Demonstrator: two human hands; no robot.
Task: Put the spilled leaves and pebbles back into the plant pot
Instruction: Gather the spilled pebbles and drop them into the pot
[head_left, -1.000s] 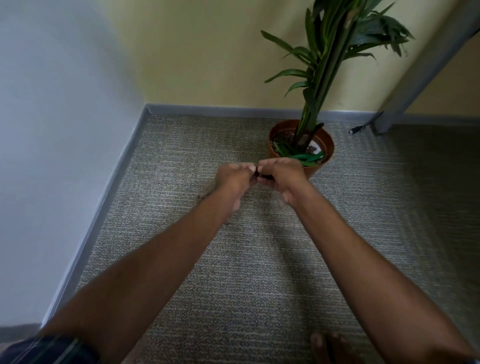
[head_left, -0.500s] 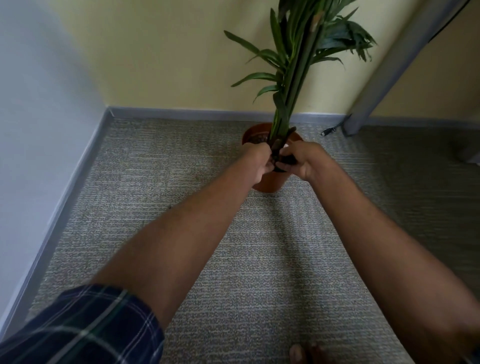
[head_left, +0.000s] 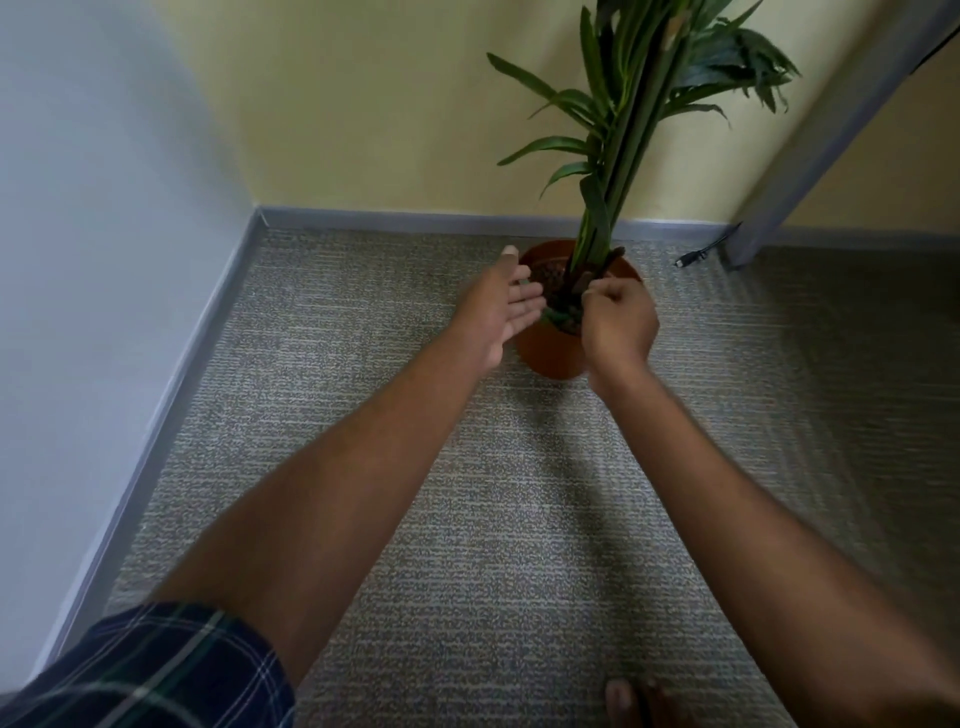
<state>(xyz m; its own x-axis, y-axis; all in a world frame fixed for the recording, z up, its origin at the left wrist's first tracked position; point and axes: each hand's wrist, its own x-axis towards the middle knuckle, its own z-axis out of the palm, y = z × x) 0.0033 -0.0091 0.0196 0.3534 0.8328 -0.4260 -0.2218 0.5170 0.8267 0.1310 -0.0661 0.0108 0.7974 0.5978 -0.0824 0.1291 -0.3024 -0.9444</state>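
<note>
Where hands (head_left: 561, 312) meet: pot (head_left: 550, 353).

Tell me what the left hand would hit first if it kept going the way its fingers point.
Probably the plant stems rising from the pot: the open left hand points across the rim toward them. Depth is unclear, so it might pass in front.

Terracotta plant pot (head_left: 550, 353) upright on carpet, near the wall – dark pebbles (head_left: 553, 278) inside, green leaves (head_left: 555, 315) at its rim
</note>
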